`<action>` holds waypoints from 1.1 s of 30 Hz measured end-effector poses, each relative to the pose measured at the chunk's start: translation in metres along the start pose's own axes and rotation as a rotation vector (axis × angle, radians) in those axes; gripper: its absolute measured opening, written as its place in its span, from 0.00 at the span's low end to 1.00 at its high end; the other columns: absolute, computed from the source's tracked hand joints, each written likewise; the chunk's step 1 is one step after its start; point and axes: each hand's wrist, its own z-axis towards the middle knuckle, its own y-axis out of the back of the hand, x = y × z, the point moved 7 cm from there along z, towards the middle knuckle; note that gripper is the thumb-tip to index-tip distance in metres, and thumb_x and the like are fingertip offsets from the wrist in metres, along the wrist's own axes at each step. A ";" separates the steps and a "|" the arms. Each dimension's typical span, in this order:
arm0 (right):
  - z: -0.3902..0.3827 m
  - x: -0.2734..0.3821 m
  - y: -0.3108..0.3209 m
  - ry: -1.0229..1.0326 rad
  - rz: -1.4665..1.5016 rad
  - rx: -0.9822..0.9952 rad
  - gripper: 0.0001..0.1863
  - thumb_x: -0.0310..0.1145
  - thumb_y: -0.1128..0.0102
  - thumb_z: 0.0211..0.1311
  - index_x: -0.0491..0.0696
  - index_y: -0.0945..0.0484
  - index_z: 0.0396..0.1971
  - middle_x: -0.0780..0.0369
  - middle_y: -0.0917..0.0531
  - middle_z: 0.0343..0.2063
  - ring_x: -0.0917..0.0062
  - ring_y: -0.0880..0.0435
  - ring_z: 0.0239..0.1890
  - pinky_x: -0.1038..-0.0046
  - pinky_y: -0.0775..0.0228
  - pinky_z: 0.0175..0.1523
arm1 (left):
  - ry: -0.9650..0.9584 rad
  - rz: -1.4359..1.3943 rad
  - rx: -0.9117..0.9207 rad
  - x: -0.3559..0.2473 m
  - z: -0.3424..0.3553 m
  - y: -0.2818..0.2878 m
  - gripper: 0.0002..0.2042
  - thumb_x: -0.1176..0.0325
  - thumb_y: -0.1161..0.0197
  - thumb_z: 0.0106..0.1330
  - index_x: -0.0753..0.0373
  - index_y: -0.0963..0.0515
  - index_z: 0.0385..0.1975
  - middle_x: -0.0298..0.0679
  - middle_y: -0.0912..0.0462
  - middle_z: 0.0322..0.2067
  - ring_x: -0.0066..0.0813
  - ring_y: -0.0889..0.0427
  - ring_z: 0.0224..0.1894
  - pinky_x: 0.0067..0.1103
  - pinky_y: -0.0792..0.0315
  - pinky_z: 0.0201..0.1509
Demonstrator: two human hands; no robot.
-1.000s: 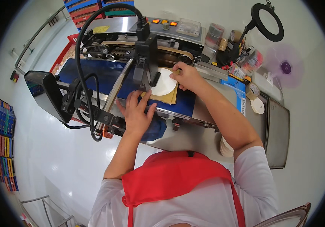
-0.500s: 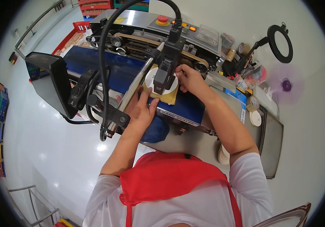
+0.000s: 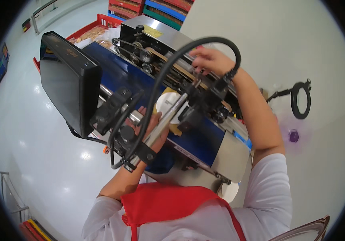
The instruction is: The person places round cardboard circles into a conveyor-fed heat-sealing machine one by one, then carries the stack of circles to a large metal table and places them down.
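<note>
A yellow-brown packet (image 3: 175, 129) with a round white label (image 3: 167, 103) lies on the blue conveyor belt (image 3: 198, 138) of a band sealing machine. At the packet's near left edge my left hand (image 3: 155, 124) holds it, partly hidden behind a chrome bar (image 3: 162, 125) and black cables. My right hand (image 3: 213, 61) is raised over the machine's far side, beside a red button its fingers partly cover. Its fingers are loosely bent and apart, with nothing seen in them. A black device (image 3: 204, 102) on the bar hangs over the packet's right side and hides part of it.
A black display (image 3: 70, 82) stands on the left of the bar. Rollers and a brown sealing band (image 3: 168, 60) run along the belt's far side. Behind are a red crate (image 3: 90, 34) of packed food and stacked crates (image 3: 162, 14). A ring lamp (image 3: 301, 100) and purple fan (image 3: 293, 135) are at right.
My right hand has left the packet's right edge and moved up to the far side of the machine. My left hand stays at the packet. The whole view has turned and shifted.
</note>
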 end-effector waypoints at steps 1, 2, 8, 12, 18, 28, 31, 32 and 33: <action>0.019 0.006 -0.023 -0.001 -0.054 0.229 0.24 0.39 0.46 0.57 0.43 0.32 0.53 0.63 0.23 0.37 0.81 0.23 0.35 0.80 0.29 0.38 | 0.018 -0.033 -0.020 0.004 -0.001 0.001 0.18 0.59 0.39 0.51 0.58 0.26 0.41 0.42 0.35 0.48 0.47 0.38 0.58 0.43 0.40 0.51; 0.027 0.010 -0.036 -0.007 -0.153 0.345 0.26 0.40 0.46 0.57 0.44 0.34 0.54 0.63 0.24 0.39 0.78 0.24 0.40 0.78 0.30 0.42 | 0.033 -0.005 -0.039 0.004 -0.003 0.005 0.18 0.62 0.38 0.51 0.57 0.27 0.42 0.44 0.35 0.49 0.48 0.38 0.58 0.41 0.37 0.51; 0.056 0.002 -0.112 -0.051 -0.622 0.788 0.34 0.40 0.42 0.53 0.52 0.40 0.61 0.57 0.28 0.53 0.69 0.30 0.55 0.71 0.40 0.57 | 0.145 -0.156 -0.049 0.028 -0.009 -0.005 0.22 0.67 0.36 0.51 0.56 0.30 0.48 0.48 0.34 0.50 0.50 0.36 0.56 0.38 0.36 0.56; 0.066 0.012 -0.132 0.127 -0.716 0.763 0.34 0.35 0.38 0.49 0.51 0.38 0.59 0.56 0.25 0.48 0.67 0.26 0.51 0.71 0.36 0.53 | 0.276 -0.213 -0.086 0.036 -0.007 0.001 0.23 0.67 0.36 0.51 0.58 0.31 0.49 0.51 0.34 0.51 0.51 0.34 0.55 0.37 0.38 0.56; 0.087 0.018 -0.043 0.189 -0.364 0.367 0.28 0.33 0.36 0.49 0.44 0.32 0.52 0.61 0.22 0.41 0.78 0.25 0.45 0.75 0.32 0.49 | 0.131 -0.173 -0.256 0.041 -0.031 -0.030 0.29 0.68 0.38 0.52 0.63 0.39 0.55 0.55 0.40 0.56 0.54 0.42 0.59 0.43 0.45 0.60; -0.238 -0.103 0.075 -0.169 0.271 -0.261 0.27 0.31 0.37 0.49 0.45 0.33 0.52 0.66 0.24 0.43 0.80 0.27 0.47 0.76 0.35 0.52 | -0.579 -0.727 -0.023 -0.095 -0.080 0.009 0.16 0.76 0.37 0.44 0.58 0.25 0.36 0.46 0.30 0.45 0.50 0.32 0.51 0.39 0.37 0.54; -0.281 -0.129 -0.008 -0.325 0.092 -0.001 0.25 0.33 0.37 0.49 0.44 0.31 0.48 0.64 0.25 0.42 0.80 0.29 0.47 0.76 0.38 0.52 | -0.744 -0.624 0.265 -0.163 -0.087 -0.018 0.18 0.74 0.34 0.45 0.58 0.27 0.39 0.47 0.32 0.47 0.50 0.32 0.52 0.40 0.38 0.55; -0.289 -0.140 -0.022 -0.291 0.134 0.038 0.23 0.34 0.38 0.51 0.44 0.30 0.48 0.64 0.24 0.41 0.81 0.29 0.46 0.77 0.38 0.51 | -0.763 -0.567 0.377 -0.183 -0.091 -0.029 0.18 0.72 0.32 0.41 0.57 0.25 0.36 0.45 0.30 0.45 0.48 0.31 0.50 0.41 0.38 0.54; -0.298 -0.154 -0.030 -0.270 0.234 -0.026 0.21 0.35 0.38 0.52 0.44 0.30 0.46 0.63 0.24 0.41 0.81 0.29 0.44 0.77 0.37 0.51 | -0.798 -0.519 0.423 -0.198 -0.100 -0.040 0.19 0.72 0.31 0.41 0.56 0.25 0.36 0.44 0.30 0.44 0.46 0.31 0.51 0.41 0.39 0.54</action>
